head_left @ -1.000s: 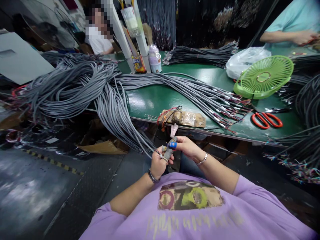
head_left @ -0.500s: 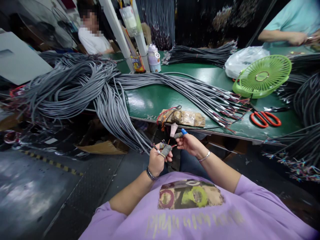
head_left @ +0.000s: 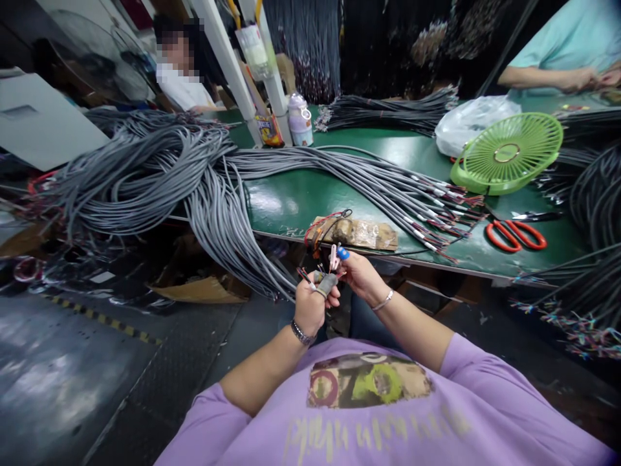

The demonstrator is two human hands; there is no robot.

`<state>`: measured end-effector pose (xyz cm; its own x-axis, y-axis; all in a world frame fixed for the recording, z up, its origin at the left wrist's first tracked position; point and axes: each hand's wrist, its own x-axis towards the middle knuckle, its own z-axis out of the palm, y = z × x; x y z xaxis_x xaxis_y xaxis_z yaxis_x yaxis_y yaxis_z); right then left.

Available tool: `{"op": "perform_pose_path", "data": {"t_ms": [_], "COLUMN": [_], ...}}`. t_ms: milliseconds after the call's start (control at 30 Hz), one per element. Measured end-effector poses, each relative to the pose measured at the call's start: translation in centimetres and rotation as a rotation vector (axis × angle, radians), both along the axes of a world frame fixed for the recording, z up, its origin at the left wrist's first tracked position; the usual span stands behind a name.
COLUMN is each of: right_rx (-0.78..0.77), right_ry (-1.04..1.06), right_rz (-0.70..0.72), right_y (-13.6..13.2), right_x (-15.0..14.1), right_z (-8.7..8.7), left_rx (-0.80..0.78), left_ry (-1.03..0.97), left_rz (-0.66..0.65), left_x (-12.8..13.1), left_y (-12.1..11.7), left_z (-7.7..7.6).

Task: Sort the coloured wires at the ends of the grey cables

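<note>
My left hand [head_left: 310, 305] is closed around the end of a grey cable, its thin coloured wires [head_left: 305, 275] poking out above the fingers. A grey cover wraps its thumb. My right hand [head_left: 361, 275] meets it from the right, fingers pinched near the wire tips; what lies between them is hidden. One of its fingertips wears a blue cover, close against a small pale pink piece [head_left: 334, 257] at the bench edge. Behind that, a taped wooden board [head_left: 373, 233] with red and black leads lies on the bench. The grey cable bundle [head_left: 226, 226] drapes over the edge to my left.
The green bench [head_left: 276, 197] carries orange-handled scissors [head_left: 517, 235], a green fan [head_left: 509, 152], a plastic bag [head_left: 473, 120] and a lilac bottle [head_left: 300, 120]. Black cables [head_left: 599, 233] hang at the right. Two co-workers sit across the bench.
My right hand has moved left and now meets my left hand, its blue fingertip beside the pale pink piece. My left hand has shifted slightly right and up. The view has tilted a little.
</note>
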<state>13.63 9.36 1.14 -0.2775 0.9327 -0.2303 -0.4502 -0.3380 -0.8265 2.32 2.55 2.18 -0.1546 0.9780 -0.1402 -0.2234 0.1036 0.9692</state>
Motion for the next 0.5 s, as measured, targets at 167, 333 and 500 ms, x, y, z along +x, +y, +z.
{"op": "perform_pose_path", "data": {"t_ms": [167, 333, 500], "right_rx": [0.125, -0.100, -0.187], "right_ry": [-0.138, 0.201, 0.263], "right_rz": [-0.120, 0.049, -0.026], "right_y": [0.0, 0.5, 0.4], "right_x": [-0.3, -1.1, -1.6], "right_z": [-0.5, -0.7, -0.2], "left_rx": [0.015, -0.001, -0.004], "left_ry": [0.008, 0.003, 0.021], "left_rz": [-0.013, -0.011, -0.014], "left_x": [0.1, 0.3, 0.3], "left_y": [0.0, 0.3, 0.3], "left_z": [-0.2, -0.7, -1.2]}}
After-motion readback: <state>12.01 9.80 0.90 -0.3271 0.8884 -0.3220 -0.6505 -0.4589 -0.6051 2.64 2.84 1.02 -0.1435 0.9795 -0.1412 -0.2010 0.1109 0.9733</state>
